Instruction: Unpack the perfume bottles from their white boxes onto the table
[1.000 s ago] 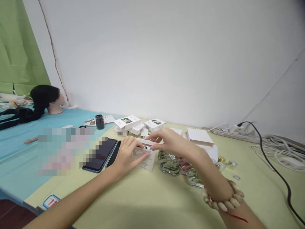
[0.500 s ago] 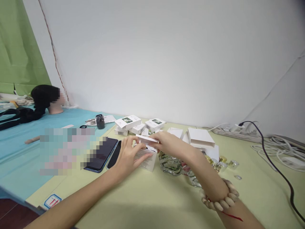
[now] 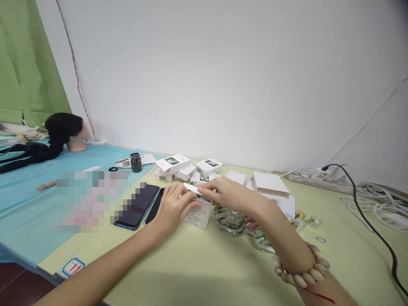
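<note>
A small white carton with printed text stands on the pale green table. My left hand wraps round its left side and holds it. My right hand pinches the carton's top flap, which is tilted up and partly open. Just right of the carton lie clear glass bottles with green and red patterns, partly under my right forearm. A wooden bead bracelet circles my right wrist.
Two dark phones lie left of the carton. Several white boxes and flat white cartons sit behind. A dark jar, a power strip with cables, small caps, a blue cloth and a mannequin head are around.
My right hand has swung the carton's top flap from lying level to tilted. The carton and my left hand have stayed in place.
</note>
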Demonstrator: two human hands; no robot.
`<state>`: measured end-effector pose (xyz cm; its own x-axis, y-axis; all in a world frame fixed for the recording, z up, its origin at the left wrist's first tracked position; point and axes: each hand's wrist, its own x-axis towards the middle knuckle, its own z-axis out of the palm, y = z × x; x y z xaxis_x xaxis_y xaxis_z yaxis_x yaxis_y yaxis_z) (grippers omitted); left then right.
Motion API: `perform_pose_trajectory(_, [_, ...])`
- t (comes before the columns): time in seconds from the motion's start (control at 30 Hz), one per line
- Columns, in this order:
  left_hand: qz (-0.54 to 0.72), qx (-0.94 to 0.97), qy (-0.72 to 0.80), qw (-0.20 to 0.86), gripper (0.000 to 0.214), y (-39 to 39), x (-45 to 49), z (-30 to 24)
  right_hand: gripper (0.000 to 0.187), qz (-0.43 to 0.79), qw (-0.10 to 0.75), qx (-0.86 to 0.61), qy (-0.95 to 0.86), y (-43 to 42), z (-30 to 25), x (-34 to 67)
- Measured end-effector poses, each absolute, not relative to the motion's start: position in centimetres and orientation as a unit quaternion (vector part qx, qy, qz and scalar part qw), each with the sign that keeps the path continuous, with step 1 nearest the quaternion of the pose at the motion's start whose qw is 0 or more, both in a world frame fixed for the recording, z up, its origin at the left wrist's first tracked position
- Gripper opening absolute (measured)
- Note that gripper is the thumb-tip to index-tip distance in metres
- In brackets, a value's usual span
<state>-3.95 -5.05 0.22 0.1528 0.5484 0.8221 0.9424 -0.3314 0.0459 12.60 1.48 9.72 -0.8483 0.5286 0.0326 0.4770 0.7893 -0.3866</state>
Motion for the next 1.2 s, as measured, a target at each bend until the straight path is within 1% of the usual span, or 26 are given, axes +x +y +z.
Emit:
perform_pose_trajectory(0.2, [-0.429, -0.693, -0.508, 0.279, 0.014, -5.0, -4.0, 0.0, 0.038, 0.191, 0.071, -0.255, -0.945, 1.6, 9.6, 12.6])
perform_pose_trajectory(0.43, [-0.401, -0.707, -0.515, 0.272, 0.016, -5.1, -3.8, -0.3, 0.041, 0.222, 0.060, -0.232, -0.945, 1.8, 9.8, 12.9])
perform_pose_trajectory(0.63, [-0.408, -0.702, -0.506, 0.291, 0.013, -4.9, -4.0, -0.5, 0.033, 0.206, 0.061, -0.209, -0.954, 1.3, 9.7, 12.7])
perform_pose_trajectory(0.7, [-0.419, -0.701, -0.490, 0.304, 0.017, -4.7, -4.1, -0.7, 0.034, 0.207, 0.054, -0.210, -0.954, 1.3, 9.7, 12.7])
perform_pose_trajectory(0.8, [-0.434, -0.698, -0.481, 0.307, 0.031, -4.5, -4.4, -0.8, 0.037, 0.229, 0.024, -0.240, -0.943, 1.6, 9.7, 12.8])
perform_pose_trajectory(0.87, [-0.442, -0.688, -0.494, 0.296, 0.034, -4.4, -4.4, -0.9, 0.039, 0.240, 0.022, -0.251, -0.937, 1.8, 9.7, 12.9])
perform_pose_trajectory(0.93, [-0.455, -0.677, -0.510, 0.272, 0.032, -4.3, -4.5, -0.9, 0.039, 0.238, 0.035, -0.252, -0.937, 2.0, 9.6, 12.9])
perform_pose_trajectory(1.1, [-0.477, -0.688, -0.509, 0.199, 0.028, -4.2, -4.4, -0.9, 0.031, 0.187, 0.071, -0.251, -0.947, 2.2, 9.5, 12.8])
perform_pose_trajectory(1.2, [-0.478, -0.697, -0.501, 0.184, 0.024, -4.3, -4.2, -1.0, 0.030, 0.174, 0.090, -0.244, -0.950, 2.2, 9.5, 12.7])
